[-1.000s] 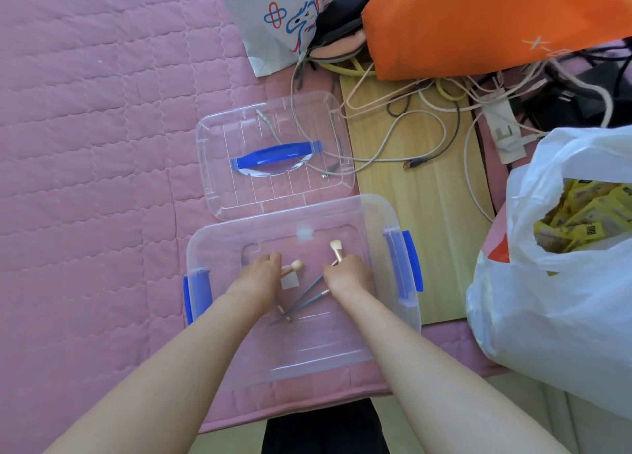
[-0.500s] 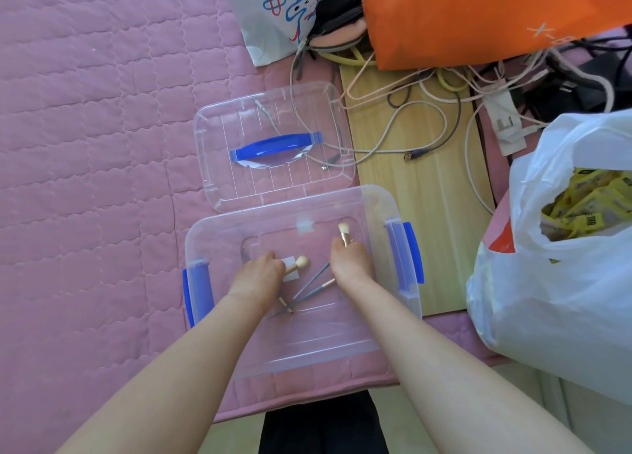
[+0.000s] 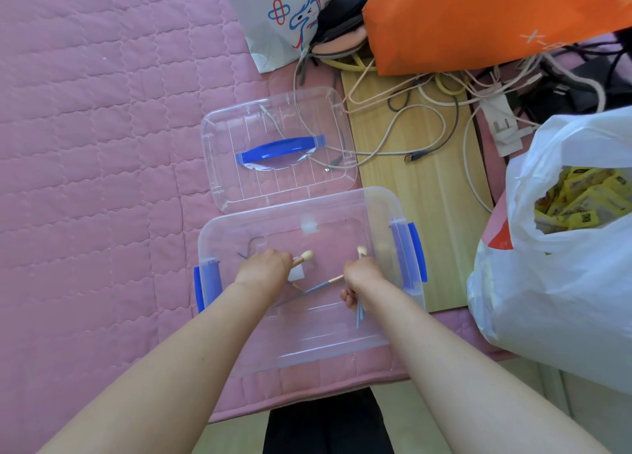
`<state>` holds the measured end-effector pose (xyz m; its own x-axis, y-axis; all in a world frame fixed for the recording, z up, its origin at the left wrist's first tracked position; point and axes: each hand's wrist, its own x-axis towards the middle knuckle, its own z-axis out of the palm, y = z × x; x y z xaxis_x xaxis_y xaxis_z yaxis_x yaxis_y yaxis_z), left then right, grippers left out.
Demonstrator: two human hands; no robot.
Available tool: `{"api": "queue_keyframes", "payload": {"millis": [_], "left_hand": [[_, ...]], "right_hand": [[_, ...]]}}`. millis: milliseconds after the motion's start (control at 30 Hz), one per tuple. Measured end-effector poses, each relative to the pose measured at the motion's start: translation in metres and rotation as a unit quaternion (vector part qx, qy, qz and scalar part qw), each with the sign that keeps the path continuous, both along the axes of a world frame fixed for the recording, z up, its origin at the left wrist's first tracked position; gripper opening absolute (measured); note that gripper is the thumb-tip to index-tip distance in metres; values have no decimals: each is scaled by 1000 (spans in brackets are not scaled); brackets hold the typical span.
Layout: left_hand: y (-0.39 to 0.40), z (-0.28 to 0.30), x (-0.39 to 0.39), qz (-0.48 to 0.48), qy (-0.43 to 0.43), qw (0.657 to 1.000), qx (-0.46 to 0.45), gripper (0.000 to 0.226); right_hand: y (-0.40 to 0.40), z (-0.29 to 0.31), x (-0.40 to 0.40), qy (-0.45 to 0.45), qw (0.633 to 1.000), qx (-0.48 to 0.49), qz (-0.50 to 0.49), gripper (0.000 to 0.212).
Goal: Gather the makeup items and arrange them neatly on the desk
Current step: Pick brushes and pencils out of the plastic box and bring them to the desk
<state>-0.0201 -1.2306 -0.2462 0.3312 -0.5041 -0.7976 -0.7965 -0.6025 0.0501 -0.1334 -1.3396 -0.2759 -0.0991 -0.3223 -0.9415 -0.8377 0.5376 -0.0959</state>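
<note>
Clear box (image 3: 239, 317), three brushes (image 3: 305, 257).

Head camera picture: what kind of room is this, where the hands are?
Probably a bedroom at home. A pink quilted bedspread covers what looks like a bed, a small wooden desk beside it is tangled with charging cables, and bags are piled about.
</note>
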Motion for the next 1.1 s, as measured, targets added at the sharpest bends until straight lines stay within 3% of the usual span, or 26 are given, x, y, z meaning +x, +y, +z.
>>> {"api": "queue_keyframes", "payload": {"millis": [133,267,400,567,667,800,933,1033,1100], "left_hand": [[-1,5,-5,-18,1,1000,8,39],[-1,6,-12,-16,7,1000,13,43],[0,2,-15,11,11,1000,11,38],[5,0,-13,82,23,996,-15,22],[10,2,-10,177,60,981,-58,8],[14,18,-9,328,118,928,-133,12],[16,56,-15,514,206,805,-212,11],[20,87,-22,576,218,750,-242,8],[20,108,-27,606,214,721,-259,6]], "right_hand": [[9,-8,4,21,999,-10,27,55],[16,-21,8,52,990,-73,113,39],[17,-17,9,72,984,-93,132,26],[12,-11,15,21,987,-106,119,43],[11,-8,21,-23,989,-106,103,45],[9,28,31,-87,992,-51,71,30],[6,84,29,-155,988,10,8,36],[6,118,27,-174,985,4,10,18],[7,133,25,-174,984,-5,45,19]]}}
